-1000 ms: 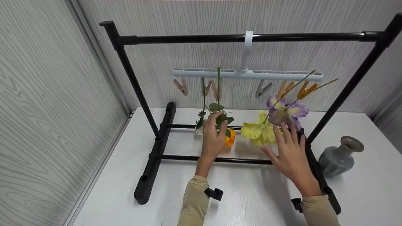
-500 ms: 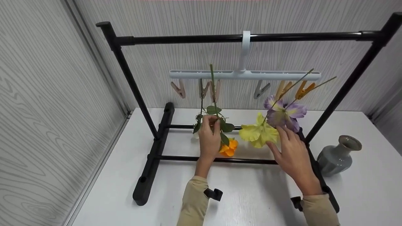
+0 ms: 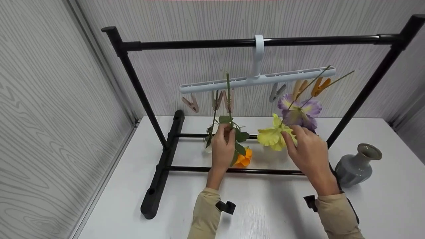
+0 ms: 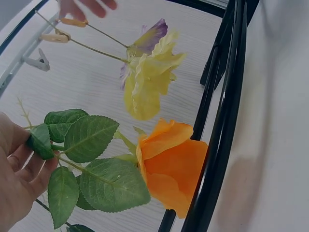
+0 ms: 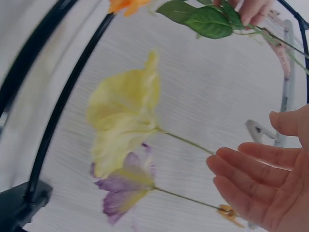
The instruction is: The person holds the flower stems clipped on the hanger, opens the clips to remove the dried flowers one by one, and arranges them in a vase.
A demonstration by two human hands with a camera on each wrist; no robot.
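Two black posts and a crossbar make up the rack [image 3: 139,89] standing on the white table [image 3: 265,212], and from the bar hangs a pale peg hanger [image 3: 257,79]. Half a second ago that hanger sat level; now it tilts, its left end lower and its right end raised. Near the table's right edge stands a grey vase [image 3: 358,164], in the same spot as before.

Next in size, the yellow flower [image 3: 273,136] and purple flower [image 3: 298,111] hang head-down from orange pegs, their stems slanting up to the right. They have ridden up a little with the hanger's raised end.

Then the hands. The left hand [image 3: 223,149] has its grip pinched on the leafy stem of the orange rose [image 3: 244,159], which hangs head-down below the hanger and just above the rack's lower rail; this hold matches the earlier frame. The right hand [image 3: 308,154] has lifted slightly and now sits just beside the yellow flower, its grip spread, fingers [image 5: 246,169] relaxed and holding nothing. Whether they touch the petals cannot be told.
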